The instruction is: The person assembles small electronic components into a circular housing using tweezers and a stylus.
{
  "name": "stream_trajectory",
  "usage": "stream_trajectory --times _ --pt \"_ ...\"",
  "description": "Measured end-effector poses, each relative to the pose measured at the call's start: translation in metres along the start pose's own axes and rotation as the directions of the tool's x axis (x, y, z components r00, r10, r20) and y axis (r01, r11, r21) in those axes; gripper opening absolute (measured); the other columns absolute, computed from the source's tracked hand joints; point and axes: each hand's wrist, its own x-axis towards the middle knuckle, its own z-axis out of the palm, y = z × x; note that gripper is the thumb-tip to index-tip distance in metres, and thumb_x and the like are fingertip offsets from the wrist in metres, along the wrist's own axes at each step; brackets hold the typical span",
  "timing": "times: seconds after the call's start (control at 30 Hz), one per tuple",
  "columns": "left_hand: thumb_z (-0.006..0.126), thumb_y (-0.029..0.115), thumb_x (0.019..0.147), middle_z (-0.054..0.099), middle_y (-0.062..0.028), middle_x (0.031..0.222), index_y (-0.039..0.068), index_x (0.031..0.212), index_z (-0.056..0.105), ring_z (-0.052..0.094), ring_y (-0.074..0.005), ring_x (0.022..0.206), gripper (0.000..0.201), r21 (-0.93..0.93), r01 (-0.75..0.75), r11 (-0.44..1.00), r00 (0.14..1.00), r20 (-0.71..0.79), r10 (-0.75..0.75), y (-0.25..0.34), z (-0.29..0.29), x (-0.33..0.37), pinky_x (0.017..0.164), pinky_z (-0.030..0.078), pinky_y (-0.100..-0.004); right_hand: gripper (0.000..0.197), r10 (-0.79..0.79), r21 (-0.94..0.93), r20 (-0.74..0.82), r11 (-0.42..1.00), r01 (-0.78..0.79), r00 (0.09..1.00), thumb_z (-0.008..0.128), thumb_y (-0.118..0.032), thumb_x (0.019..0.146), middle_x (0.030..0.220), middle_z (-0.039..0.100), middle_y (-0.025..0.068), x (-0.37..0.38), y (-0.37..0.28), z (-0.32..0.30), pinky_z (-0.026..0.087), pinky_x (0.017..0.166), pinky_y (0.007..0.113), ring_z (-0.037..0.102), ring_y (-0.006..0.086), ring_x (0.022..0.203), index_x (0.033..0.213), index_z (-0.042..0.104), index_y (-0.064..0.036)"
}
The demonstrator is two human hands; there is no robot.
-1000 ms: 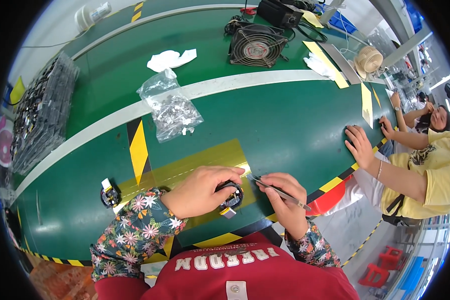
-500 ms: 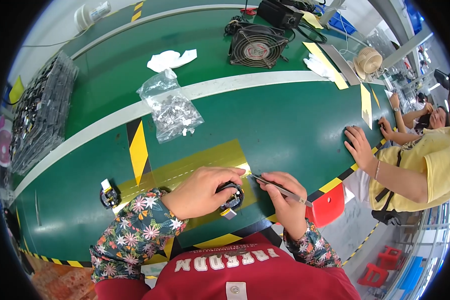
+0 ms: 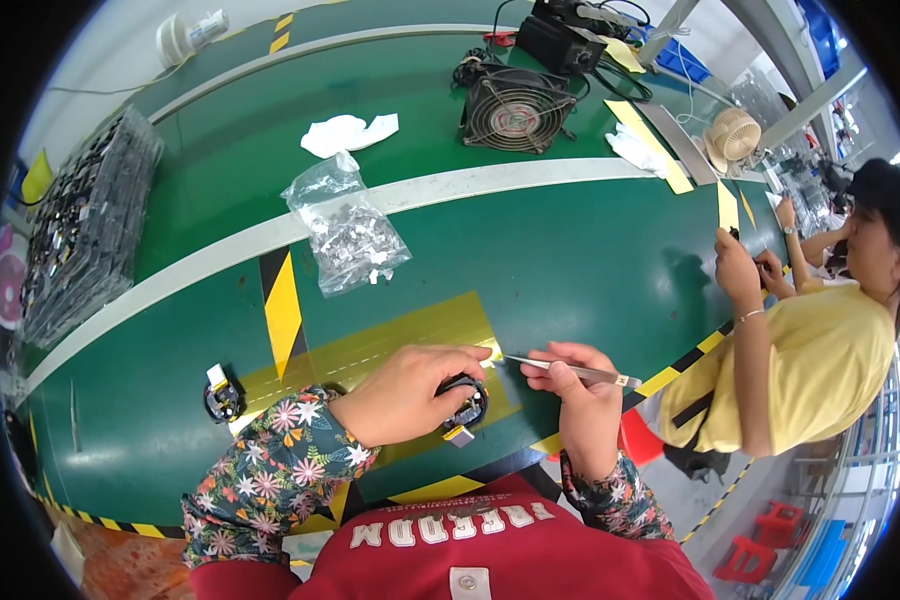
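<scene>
Across the green table, the left hand clasps a round black electronic device over translucent yellow film. The right hand pinches slim silver metal tweezers, tip near the device.

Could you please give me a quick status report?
Left hand gripping round black device. Right hand holding tweezers, clear of device. Nothing seen between them.

silver tweezers, floral sleeves, green table

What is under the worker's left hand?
A round black device, partly visible, on a translucent yellow sheet; the left hand covers the rest, so that can't be seen.
</scene>
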Motion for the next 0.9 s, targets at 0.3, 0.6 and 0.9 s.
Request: stream_trajectory --times 0.3,0.6,0.9 --pt "0.054 0.004 0.088 0.062 -0.0033 0.091 -0.003 0.105 0.057 0.059 -0.0057 0.076 0.019 -0.524 0.440 0.729 0.887 0.126 -0.445 0.004 -0.007 0.001 0.058 0.050 -0.0198 0.019 0.034 0.251 0.079 0.967 -0.053 0.996 0.058 -0.011 0.087 0.097 0.062 0.0190 0.019 0.000 0.004 0.052 0.061 0.026 0.065 0.0218 0.079 0.101 0.048 -0.0018" --pt "0.050 0.000 0.086 0.062 -0.0052 0.094 -0.003 0.113 0.055 0.059 -0.0064 0.074 0.027 -0.591 0.442 0.675 0.886 0.171 -0.431 -0.002 -0.010 0.000 0.057 0.050 -0.0202 0.015 0.026 0.246 0.177 0.967 -0.070 0.984 0.057 -0.009 0.087 0.095 0.063 0.0207 0.023 0.004 0.012 0.051 0.058 0.026 0.065 0.0212 0.075 0.096 0.048 0.0004" --pt "0.050 -0.001 0.085 0.062 -0.0059 0.095 -0.004 0.114 0.054 0.059 -0.0071 0.075 0.029 -0.609 0.450 0.654 0.884 0.199 -0.423 -0.002 -0.011 0.001 0.058 0.050 -0.0214 0.012 0.047 0.195 0.179 0.977 -0.082 0.983 0.056 -0.007 0.087 0.094 0.063 0.0204 0.020 0.002 0.012 0.051 0.058 0.025 0.065 0.0202 0.074 0.094 0.049 0.0004"
